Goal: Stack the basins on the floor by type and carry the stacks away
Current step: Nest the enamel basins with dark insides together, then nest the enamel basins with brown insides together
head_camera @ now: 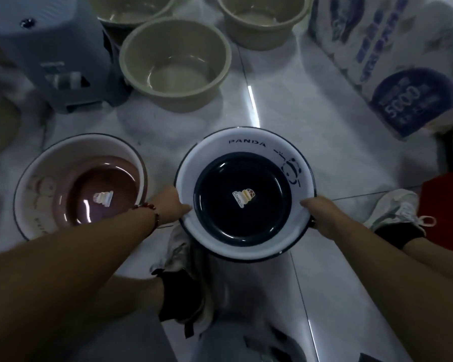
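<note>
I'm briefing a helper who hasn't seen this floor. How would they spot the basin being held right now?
Start at the pale tiled floor and find the person's two hands at its centre. The panda basin sits between the left hand and right hand. Unlike the pink basin beside it, its bottom is dark navy.

You see a dim, soft view: a bright glare streak on the floor tiles (pixel 253 100) just beyond the panda basin (pixel 246 194), edges bent and blurred.
</note>
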